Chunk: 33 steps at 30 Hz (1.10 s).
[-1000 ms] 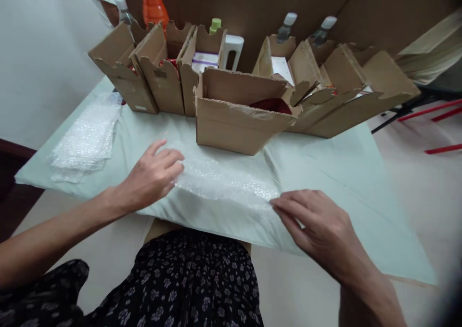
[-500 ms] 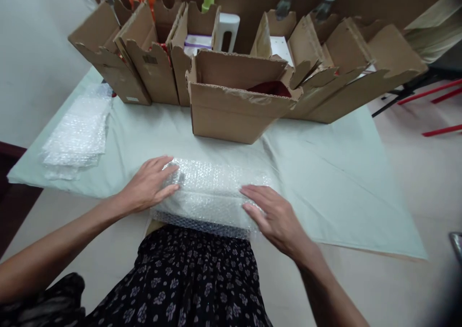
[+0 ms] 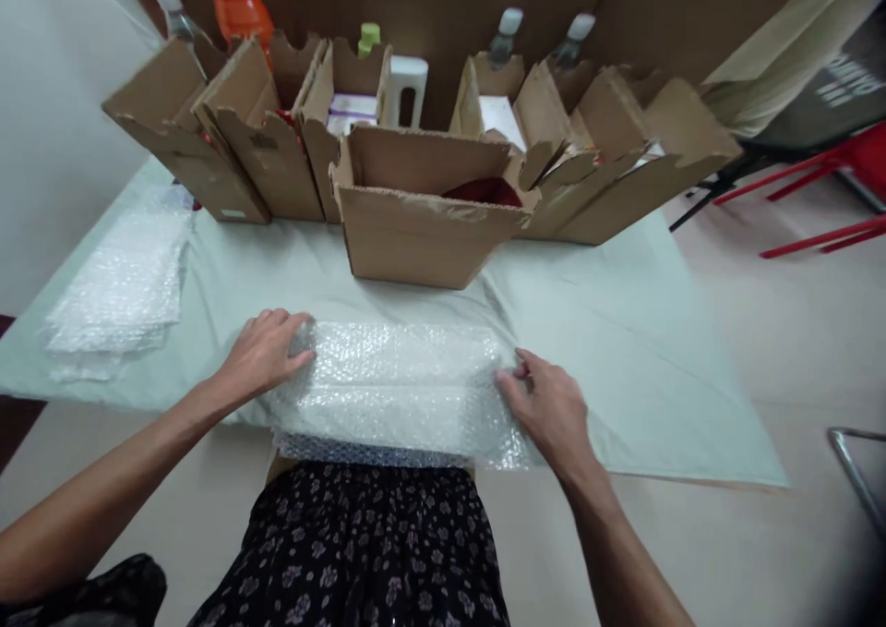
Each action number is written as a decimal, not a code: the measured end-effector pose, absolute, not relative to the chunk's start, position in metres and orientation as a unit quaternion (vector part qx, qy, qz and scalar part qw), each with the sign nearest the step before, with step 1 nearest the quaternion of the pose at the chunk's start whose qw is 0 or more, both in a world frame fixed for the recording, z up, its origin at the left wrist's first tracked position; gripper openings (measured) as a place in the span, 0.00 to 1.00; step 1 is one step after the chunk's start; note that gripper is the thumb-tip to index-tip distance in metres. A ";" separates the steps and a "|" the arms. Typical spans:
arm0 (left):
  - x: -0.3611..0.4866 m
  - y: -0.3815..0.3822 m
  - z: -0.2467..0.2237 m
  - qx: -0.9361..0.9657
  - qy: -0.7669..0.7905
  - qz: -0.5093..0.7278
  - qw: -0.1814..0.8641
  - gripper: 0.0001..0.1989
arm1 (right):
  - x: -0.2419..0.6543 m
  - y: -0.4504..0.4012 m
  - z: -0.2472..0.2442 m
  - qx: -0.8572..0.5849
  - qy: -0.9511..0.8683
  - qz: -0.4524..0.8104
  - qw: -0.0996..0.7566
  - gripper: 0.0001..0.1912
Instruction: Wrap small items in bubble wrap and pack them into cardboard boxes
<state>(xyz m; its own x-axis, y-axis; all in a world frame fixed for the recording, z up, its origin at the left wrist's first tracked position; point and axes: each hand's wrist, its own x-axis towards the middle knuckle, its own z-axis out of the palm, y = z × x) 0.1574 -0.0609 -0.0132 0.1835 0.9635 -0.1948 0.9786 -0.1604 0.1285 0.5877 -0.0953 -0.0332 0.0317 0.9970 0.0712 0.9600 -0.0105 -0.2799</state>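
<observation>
A bubble wrap sheet [image 3: 394, 387] lies across the front of the table, with a fold line running along its length. Its near edge hangs over the table edge towards my lap. My left hand [image 3: 267, 355] rests at its left end, thumb and fingers apart and touching the plastic. At the right end, my right hand [image 3: 550, 401] has its fingers curled and its thumb close to the forefinger, pinching the side edge of the wrap.
A stack of bubble wrap sheets [image 3: 121, 281] lies on the left of the green-covered table [image 3: 643, 378]. Behind my hands stands a cardboard box [image 3: 412, 239] holding something dark red. Several more cardboard boxes [image 3: 267, 170] line the back, with bottles behind. Red chair legs [image 3: 817, 239] show at right.
My right hand has moved outward from the wrap's top to its right edge, and its fingers have curled. My left hand has shifted to the left end. The view has tilted slightly.
</observation>
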 end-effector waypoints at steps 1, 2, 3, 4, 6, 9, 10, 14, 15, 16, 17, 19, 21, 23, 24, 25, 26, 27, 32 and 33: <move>0.159 -0.058 -0.013 0.759 0.637 -0.040 0.126 0.19 | 0.579 -0.091 -0.034 -0.709 -0.688 0.097 0.122 0.26; 0.161 -0.056 -0.012 0.759 0.634 -0.043 0.141 0.14 | 0.570 -0.088 -0.033 -0.708 -0.685 0.120 0.124 0.27; 0.161 -0.056 -0.010 0.760 0.630 -0.040 0.157 0.10 | 0.563 -0.086 -0.032 -0.702 -0.684 0.144 0.134 0.27; 0.161 -0.057 -0.007 0.762 0.624 -0.027 0.172 0.08 | 0.558 -0.087 -0.029 -0.694 -0.683 0.168 0.153 0.27; 0.158 -0.058 0.004 0.764 0.614 0.033 0.195 0.09 | 0.555 -0.090 -0.019 -0.675 -0.678 0.202 0.210 0.26; 0.154 -0.050 0.020 0.758 0.612 0.116 0.193 0.12 | 0.557 -0.090 -0.006 -0.657 -0.672 0.183 0.289 0.27; 0.154 -0.043 0.022 0.757 0.617 0.122 0.178 0.12 | 0.558 -0.085 -0.005 -0.656 -0.673 0.164 0.300 0.27; 0.164 -0.015 0.005 0.745 0.650 0.084 0.125 0.07 | 0.565 -0.054 -0.020 -0.676 -0.690 0.108 0.237 0.28; 0.167 -0.013 -0.001 0.739 0.659 0.084 0.112 0.10 | 0.568 -0.049 -0.025 -0.680 -0.696 0.093 0.212 0.28; 0.169 -0.014 -0.007 0.731 0.669 0.095 0.095 0.15 | 0.572 -0.045 -0.029 -0.682 -0.701 0.074 0.195 0.28; 0.172 -0.017 -0.010 0.725 0.675 0.116 0.072 0.21 | 0.576 -0.045 -0.030 -0.682 -0.705 0.051 0.188 0.29; 0.179 -0.030 -0.012 0.722 0.670 0.172 0.027 0.30 | 0.580 -0.049 -0.027 -0.676 -0.708 0.006 0.205 0.28; 0.194 -0.043 -0.010 0.744 0.634 0.209 0.015 0.31 | 0.569 -0.054 -0.017 -0.654 -0.718 -0.008 0.238 0.25; 0.217 -0.051 -0.011 0.794 0.568 0.215 0.041 0.28 | 0.542 -0.055 -0.010 -0.608 -0.753 0.016 0.252 0.23; 0.230 -0.052 -0.014 0.822 0.528 0.206 0.059 0.27 | 0.524 -0.052 -0.010 -0.580 -0.775 0.039 0.246 0.22; 0.243 -0.051 -0.019 0.846 0.492 0.190 0.076 0.27 | 0.505 -0.049 -0.011 -0.553 -0.799 0.063 0.227 0.22; 0.254 -0.049 -0.025 0.865 0.464 0.170 0.090 0.27 | 0.488 -0.044 -0.015 -0.530 -0.820 0.086 0.199 0.23; 0.261 -0.047 -0.032 0.878 0.444 0.147 0.101 0.27 | 0.474 -0.040 -0.021 -0.513 -0.836 0.106 0.167 0.25; 0.231 -0.045 -0.059 0.878 0.463 0.073 0.093 0.34 | 0.487 -0.037 -0.054 -0.512 -0.849 0.087 0.099 0.30; 0.218 -0.049 -0.062 0.869 0.483 0.073 0.081 0.35 | 0.503 -0.041 -0.059 -0.532 -0.838 0.064 0.104 0.31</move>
